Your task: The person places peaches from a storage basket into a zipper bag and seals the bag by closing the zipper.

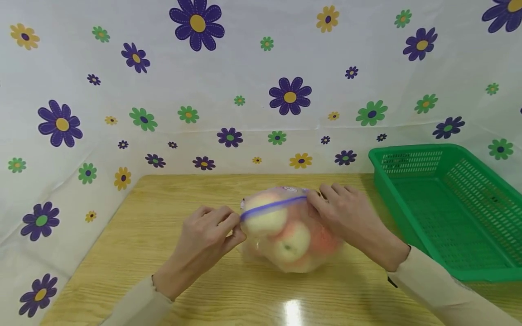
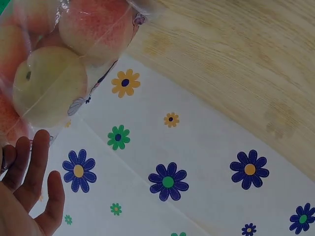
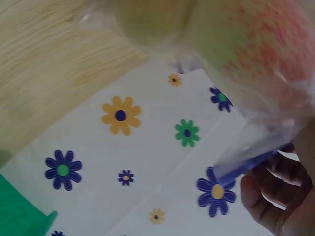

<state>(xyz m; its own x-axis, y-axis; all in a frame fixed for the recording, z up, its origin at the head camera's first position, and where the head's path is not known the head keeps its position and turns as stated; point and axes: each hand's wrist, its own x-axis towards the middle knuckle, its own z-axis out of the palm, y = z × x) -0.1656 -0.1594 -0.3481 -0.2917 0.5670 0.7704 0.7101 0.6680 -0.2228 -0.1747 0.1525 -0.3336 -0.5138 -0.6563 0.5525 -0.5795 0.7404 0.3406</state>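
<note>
My left hand (image 1: 204, 237) pinches the left end of the purple zip strip (image 1: 272, 206) on the clear bag of apples (image 1: 287, 231), which sits on the tabletop (image 1: 163, 253) about midway, close in front of me. In the left wrist view my spare fingers (image 2: 34, 162) lie loose beside the bag, with the apples packed tight inside it. My right hand (image 1: 346, 217) has its grip on the other end of the strip, fingertips curled over the top edge. So the fruit is all in, and I judge the sealing is the part under way; whether the zip is pressed shut along its whole length I cannot tell, as the plastic blurs it. Off to the right, the green basket (image 1: 452, 203) holds nothing, so the bag has not gone in there yet.
</note>
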